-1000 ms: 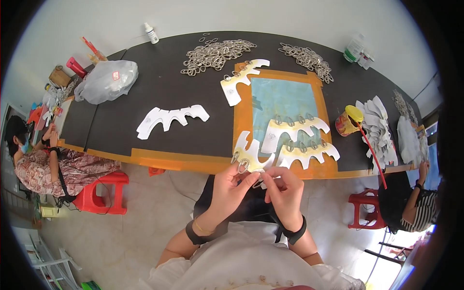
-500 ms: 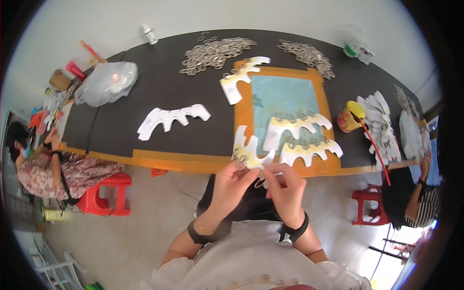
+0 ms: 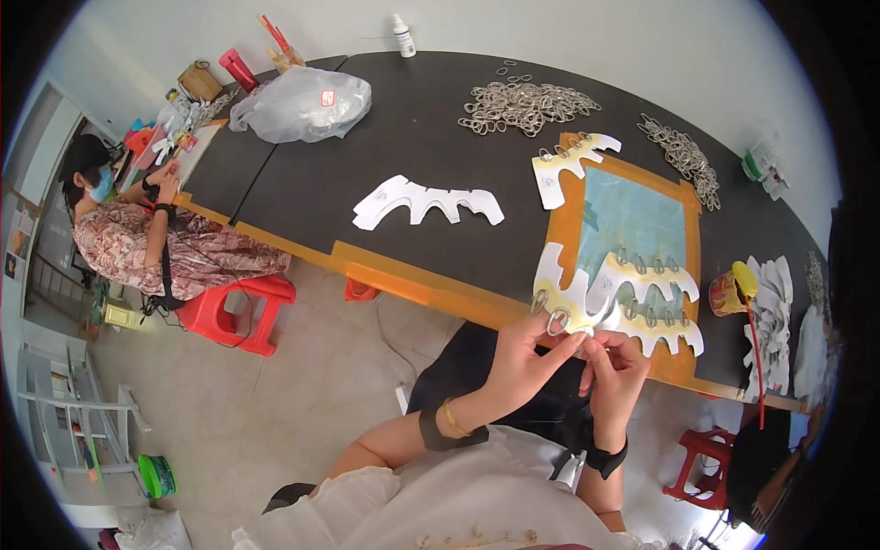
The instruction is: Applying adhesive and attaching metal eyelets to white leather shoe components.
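Observation:
A white scalloped paper piece (image 3: 576,286) with a yellowish band and metal oval rings (image 3: 557,321) on it sticks up from my fingers at the table's front edge. My left hand (image 3: 530,365) grips its lower part between thumb and fingers. My right hand (image 3: 616,374) is closed, its fingertips pinching at the piece's near edge against the left thumb; whether a ring is also between them is hidden. Just beyond, two similar pieces with rings, a farther one (image 3: 632,278) and a nearer one (image 3: 653,332), lie over the blue sheet (image 3: 632,215).
Another ringed piece (image 3: 570,167) rests at the sheet's far-left corner. Plain scalloped pieces (image 3: 426,202) lie left. Ring piles, one larger (image 3: 527,105) and one smaller (image 3: 683,156), are at the back. A yellow-topped can (image 3: 729,291) with a red stick stands right. A seated co-worker (image 3: 137,220) is left.
The view has swung left, so the table's things appear farther right. Both hands stay together at the same scalloped piece, fingers closed. The pieces lying on the table keep their places.

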Motion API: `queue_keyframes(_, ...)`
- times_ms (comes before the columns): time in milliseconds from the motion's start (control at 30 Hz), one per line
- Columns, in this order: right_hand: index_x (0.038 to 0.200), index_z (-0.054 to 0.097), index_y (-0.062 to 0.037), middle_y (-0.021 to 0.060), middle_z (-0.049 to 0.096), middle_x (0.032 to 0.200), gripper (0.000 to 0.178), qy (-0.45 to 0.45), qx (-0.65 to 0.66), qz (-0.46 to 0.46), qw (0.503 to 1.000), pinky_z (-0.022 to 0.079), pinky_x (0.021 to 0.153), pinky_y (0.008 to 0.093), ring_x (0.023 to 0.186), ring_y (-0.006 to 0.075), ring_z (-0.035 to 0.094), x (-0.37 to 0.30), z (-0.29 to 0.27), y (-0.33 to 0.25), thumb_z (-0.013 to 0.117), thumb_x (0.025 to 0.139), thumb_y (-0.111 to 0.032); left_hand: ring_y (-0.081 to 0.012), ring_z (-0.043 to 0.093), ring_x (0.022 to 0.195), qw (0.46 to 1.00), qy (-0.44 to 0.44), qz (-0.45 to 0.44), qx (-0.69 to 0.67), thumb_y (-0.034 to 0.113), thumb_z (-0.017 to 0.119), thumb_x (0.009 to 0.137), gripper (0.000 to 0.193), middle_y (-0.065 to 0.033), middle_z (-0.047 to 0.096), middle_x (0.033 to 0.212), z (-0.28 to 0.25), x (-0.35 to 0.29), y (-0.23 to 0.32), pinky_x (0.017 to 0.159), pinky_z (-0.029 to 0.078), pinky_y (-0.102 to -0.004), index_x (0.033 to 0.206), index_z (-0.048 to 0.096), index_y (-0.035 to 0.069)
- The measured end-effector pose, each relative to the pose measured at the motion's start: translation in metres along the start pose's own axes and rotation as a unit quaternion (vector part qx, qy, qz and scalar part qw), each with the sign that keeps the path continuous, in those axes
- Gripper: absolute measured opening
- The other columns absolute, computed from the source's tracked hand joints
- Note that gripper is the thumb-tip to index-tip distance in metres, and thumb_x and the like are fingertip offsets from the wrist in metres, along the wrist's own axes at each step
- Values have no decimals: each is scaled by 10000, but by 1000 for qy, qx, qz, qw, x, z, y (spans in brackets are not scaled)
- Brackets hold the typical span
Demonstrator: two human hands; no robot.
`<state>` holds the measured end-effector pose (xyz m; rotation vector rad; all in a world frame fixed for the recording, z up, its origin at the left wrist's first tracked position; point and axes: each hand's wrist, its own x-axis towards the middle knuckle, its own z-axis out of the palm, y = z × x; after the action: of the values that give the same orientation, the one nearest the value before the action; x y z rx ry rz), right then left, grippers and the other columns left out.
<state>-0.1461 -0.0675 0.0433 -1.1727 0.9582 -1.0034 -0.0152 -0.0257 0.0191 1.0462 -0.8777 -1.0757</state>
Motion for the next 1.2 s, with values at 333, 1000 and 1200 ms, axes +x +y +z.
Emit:
queue_keyframes(333, 856, 605, 33, 29, 597, 637, 74, 27, -49, -5, 998, 372, 370, 170, 432, 46, 501, -5, 3, -3, 649, 839, -24, -98, 626, 846, 999, 12, 18, 41, 15, 617, 866, 110, -53, 640, 919, 1, -1, 1, 757, 516, -229, 953, 588, -47)
queue_keyframes(1000, 849, 595, 47, 55, 610, 662, 92, 18, -28, 13, 999, 388, 381, 174, 435, 70, 523, -5, -7, -11, 664, 819, -6, -110, 611, 910, 1000, -7, -9, -1, -5, 575, 889, 202, -77, 620, 1057, 3, 2, 0, 789, 497, -247, 1087, 560, -39)
queue_keyframes(1200, 855, 596, 57, 84, 620, 689, 103, 3, 34, 67, 997, 418, 363, 192, 445, 90, 543, -5, -1, -3, 663, 819, -13, -93, 645, 745, 996, 56, 52, 36, 101, 666, 848, 121, -67, 685, 833, 9, -3, 2, 647, 467, -230, 866, 611, -5)
